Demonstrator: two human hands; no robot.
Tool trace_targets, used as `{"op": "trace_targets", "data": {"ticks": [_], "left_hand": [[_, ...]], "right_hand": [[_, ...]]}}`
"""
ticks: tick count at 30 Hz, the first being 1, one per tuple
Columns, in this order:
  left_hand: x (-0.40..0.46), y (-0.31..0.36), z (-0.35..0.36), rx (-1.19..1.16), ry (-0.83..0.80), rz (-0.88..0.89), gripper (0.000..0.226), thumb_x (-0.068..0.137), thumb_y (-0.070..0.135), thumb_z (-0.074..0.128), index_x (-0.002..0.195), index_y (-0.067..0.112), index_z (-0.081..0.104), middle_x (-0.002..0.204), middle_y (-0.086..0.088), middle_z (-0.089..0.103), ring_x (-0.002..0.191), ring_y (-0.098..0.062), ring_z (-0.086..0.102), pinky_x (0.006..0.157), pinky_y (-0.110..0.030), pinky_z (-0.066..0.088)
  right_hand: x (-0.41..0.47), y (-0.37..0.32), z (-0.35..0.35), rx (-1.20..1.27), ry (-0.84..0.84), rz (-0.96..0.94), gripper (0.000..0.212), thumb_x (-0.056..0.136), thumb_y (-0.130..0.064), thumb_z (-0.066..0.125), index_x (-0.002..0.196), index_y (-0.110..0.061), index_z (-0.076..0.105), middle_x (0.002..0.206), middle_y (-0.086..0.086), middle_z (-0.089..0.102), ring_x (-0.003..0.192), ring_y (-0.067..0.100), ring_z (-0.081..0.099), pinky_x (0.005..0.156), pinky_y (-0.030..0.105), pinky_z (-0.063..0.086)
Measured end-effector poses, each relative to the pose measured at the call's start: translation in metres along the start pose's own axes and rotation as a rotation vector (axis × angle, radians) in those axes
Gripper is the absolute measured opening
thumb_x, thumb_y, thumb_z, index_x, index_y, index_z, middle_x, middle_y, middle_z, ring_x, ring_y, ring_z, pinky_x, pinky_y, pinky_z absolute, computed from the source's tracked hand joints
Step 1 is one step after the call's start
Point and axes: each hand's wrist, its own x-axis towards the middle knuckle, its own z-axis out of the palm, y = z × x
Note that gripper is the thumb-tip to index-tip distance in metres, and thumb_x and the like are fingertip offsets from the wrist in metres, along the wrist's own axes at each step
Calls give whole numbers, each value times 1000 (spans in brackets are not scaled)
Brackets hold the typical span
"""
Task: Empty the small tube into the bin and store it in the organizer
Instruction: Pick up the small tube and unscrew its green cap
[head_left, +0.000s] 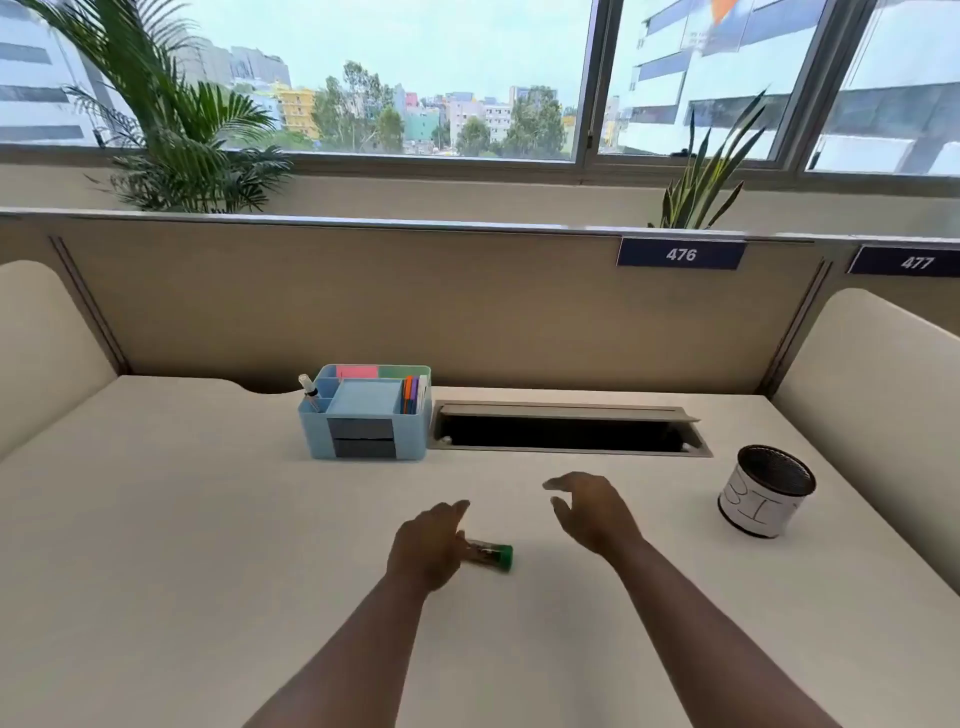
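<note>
One small tube (488, 555) on the desk (208, 519), at the left hand's (427, 545) fingertips.

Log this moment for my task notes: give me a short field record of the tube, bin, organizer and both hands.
tube: small tube with green cap, lying on the desk, cap end pointing right
left hand: left hand on the tube's uncapped end, grip not clearly closed
right hand: right hand open, empty, above the desk right of the tube
bin: mesh bin upright, far right
organizer: blue organizer at the back, holding pens and notes
</note>
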Motion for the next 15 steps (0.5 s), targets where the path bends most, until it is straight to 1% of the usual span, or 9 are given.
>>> {"op": "trace_targets", "data": {"ticks": [1, 2, 4, 6, 8, 11, 13, 15], "left_hand": [[-2, 1, 5, 15, -60, 4, 50, 95, 22, 35, 143, 24, 25, 141, -3, 46, 126, -22, 45, 103, -35, 39], [-1, 0, 14, 8, -78, 21, 51, 95, 22, 35, 144, 24, 23, 143, -2, 43, 128, -21, 43, 105, -35, 38], [-4, -3, 28, -17, -90, 29, 53, 95, 20, 35, 145, 25, 21, 150, 1, 36, 134, -18, 37, 109, -32, 34], [-2, -5, 37, -54, -80, 37, 55, 94, 19, 37, 145, 26, 19, 154, 5, 28, 140, -11, 28, 113, -29, 28], [0, -8, 42, -37, -70, 58, 57, 94, 20, 38, 146, 26, 16, 156, 7, 22, 143, -8, 21, 114, -28, 24], [3, -10, 52, 7, -110, 76, 56, 94, 21, 37, 146, 22, 16, 158, 4, 16, 146, -11, 13, 117, -31, 20], [4, -10, 56, 39, -125, 91, 56, 94, 22, 38, 146, 19, 18, 159, 2, 13, 146, -12, 10, 117, -30, 19], [3, -11, 61, 48, -126, 87, 56, 93, 24, 39, 145, 17, 21, 158, 1, 14, 146, -10, 11, 115, -28, 19]], "right_hand": [[-2, 2, 8, -1, -66, 27, 29, 89, -15, 50, 115, -15, 62, 127, 5, 61, 120, 21, 52, 103, 32, 42], [-3, 4, 15, 24, -106, 27, 28, 88, -15, 51, 114, -15, 62, 126, 6, 61, 119, 20, 52, 102, 31, 42], [-8, 5, 31, 44, -194, 42, 28, 88, -16, 53, 115, -14, 62, 125, 6, 62, 117, 19, 53, 100, 27, 42], [-8, 7, 45, 39, -243, 43, 32, 87, -20, 56, 119, -15, 59, 125, 7, 61, 117, 19, 52, 99, 26, 40], [-7, 6, 53, 45, -274, 58, 39, 85, -23, 60, 123, -16, 55, 126, 8, 59, 117, 21, 52, 99, 27, 40], [-7, 5, 72, 72, -306, 84, 46, 82, -26, 64, 125, -14, 53, 125, 11, 57, 115, 24, 52, 97, 29, 40], [-7, 2, 81, 93, -290, 88, 42, 80, -25, 65, 119, -12, 57, 119, 13, 59, 109, 24, 54, 90, 28, 40], [-7, 0, 87, 143, -254, 106, 33, 79, -21, 65, 110, -11, 61, 113, 14, 61, 103, 24, 56, 84, 28, 40]]}}
